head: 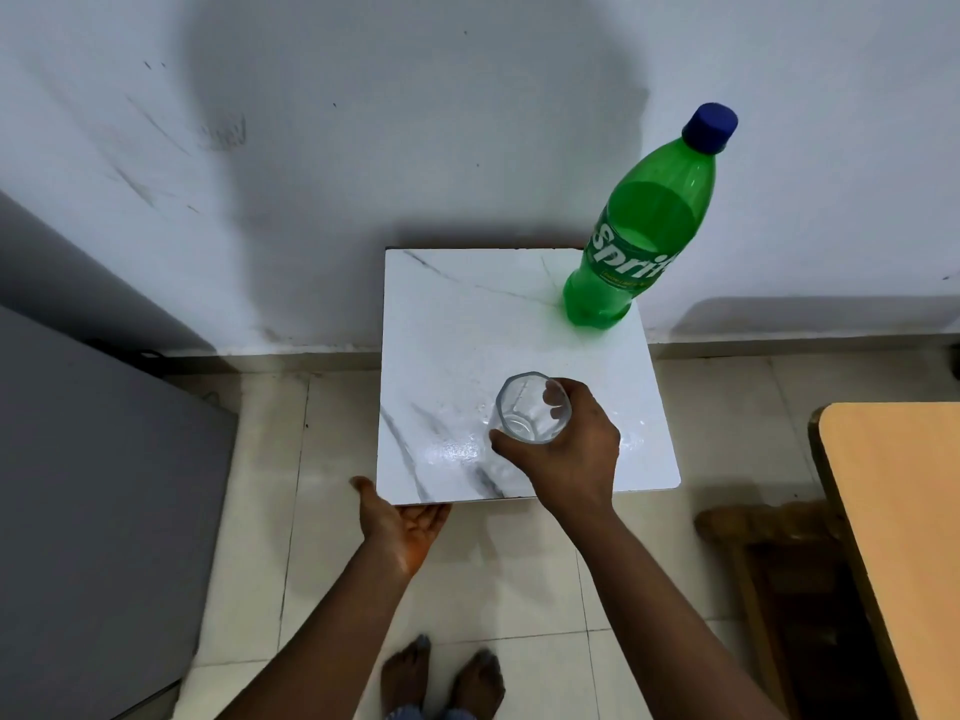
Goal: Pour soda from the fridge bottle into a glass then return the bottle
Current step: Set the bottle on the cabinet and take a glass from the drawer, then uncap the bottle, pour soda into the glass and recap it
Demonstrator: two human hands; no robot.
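Note:
A green Sprite bottle (641,226) with a blue cap stands upright, capped, at the far right corner of a small white marble-look table (457,314). A clear empty glass (530,407) stands near the table's front edge. My right hand (566,449) is wrapped around the glass from the right, fingers over its rim and side. My left hand (402,517) is palm up at the table's front left edge, fingers tucked under the tabletop, holding nothing I can see.
A grey fridge (93,485) stands at the left, its door shut. A wooden tabletop (904,537) juts in at the right, with a dark wooden stool (769,527) beside it. Water spots lie on the white table. My bare feet are on the tiled floor below.

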